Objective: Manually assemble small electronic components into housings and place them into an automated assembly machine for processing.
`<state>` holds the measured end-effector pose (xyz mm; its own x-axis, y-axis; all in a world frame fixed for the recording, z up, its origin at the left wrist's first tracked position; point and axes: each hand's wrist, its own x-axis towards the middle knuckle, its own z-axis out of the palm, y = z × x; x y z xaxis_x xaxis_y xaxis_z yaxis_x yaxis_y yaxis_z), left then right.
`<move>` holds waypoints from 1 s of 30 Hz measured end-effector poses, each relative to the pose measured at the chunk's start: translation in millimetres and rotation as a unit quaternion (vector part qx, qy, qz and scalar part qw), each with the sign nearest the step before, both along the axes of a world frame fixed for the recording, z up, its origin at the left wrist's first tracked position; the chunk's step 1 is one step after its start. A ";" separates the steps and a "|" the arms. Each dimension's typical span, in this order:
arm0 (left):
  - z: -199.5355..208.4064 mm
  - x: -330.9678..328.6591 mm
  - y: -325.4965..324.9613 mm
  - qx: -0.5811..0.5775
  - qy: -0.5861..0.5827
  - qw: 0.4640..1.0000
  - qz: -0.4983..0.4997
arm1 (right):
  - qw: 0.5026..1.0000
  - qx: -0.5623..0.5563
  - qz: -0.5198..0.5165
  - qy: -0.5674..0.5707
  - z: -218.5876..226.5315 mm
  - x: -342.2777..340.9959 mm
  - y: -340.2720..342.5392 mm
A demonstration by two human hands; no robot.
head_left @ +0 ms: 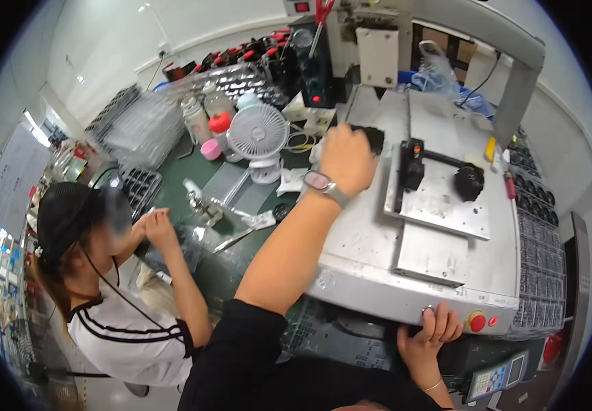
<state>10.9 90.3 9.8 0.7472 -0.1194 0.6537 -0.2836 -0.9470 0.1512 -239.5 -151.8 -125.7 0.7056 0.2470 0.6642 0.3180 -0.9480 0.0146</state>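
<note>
My left hand (347,161), with a watch on its wrist, reaches over the left side of the metal machine bed (357,240). Its fingers are closed at a rough black part (376,140), whose underside is hidden. On the raised metal fixture plate (439,205) sit a black clamp block (413,171) and a rounded black part (469,182). Low at the machine's front panel is my right hand (433,341), its fingers spread and laid on the panel. The fingertips touch or lie just below a silver button (428,308), left of a red emergency-stop knob (475,322).
A co-worker (124,294) works at the green bench on the left. Between us stand a white fan (258,133), bottles, tweezers (233,241) and a glass dispenser (203,209). A grey machine arm (518,96) rises at right. Trays of black parts (541,253) flank the bed; a keypad unit (498,378) lies below.
</note>
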 end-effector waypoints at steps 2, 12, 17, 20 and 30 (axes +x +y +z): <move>-6.5 4.2 -1.9 0.015 0.146 0.989 0.025 | 1.000 -0.009 -0.016 0.001 -0.5 -5.4 -5.7; 4.9 3.7 -7.4 -0.045 0.261 0.964 0.037 | 1.000 -0.002 -0.018 0.011 5.6 -10.3 -7.0; 11.0 1.5 -11.7 -0.132 0.209 0.969 0.015 | 1.000 -0.007 -0.015 -0.005 9.3 -1.9 -5.7; 7.6 3.3 -8.1 -0.158 0.197 0.967 -0.002 | 1.000 -0.006 -0.021 -0.013 9.1 -5.7 -4.8; 14.6 -2.6 -5.7 -0.190 0.243 0.951 -0.031 | 1.000 -0.001 -0.020 0.000 9.7 -13.0 -2.1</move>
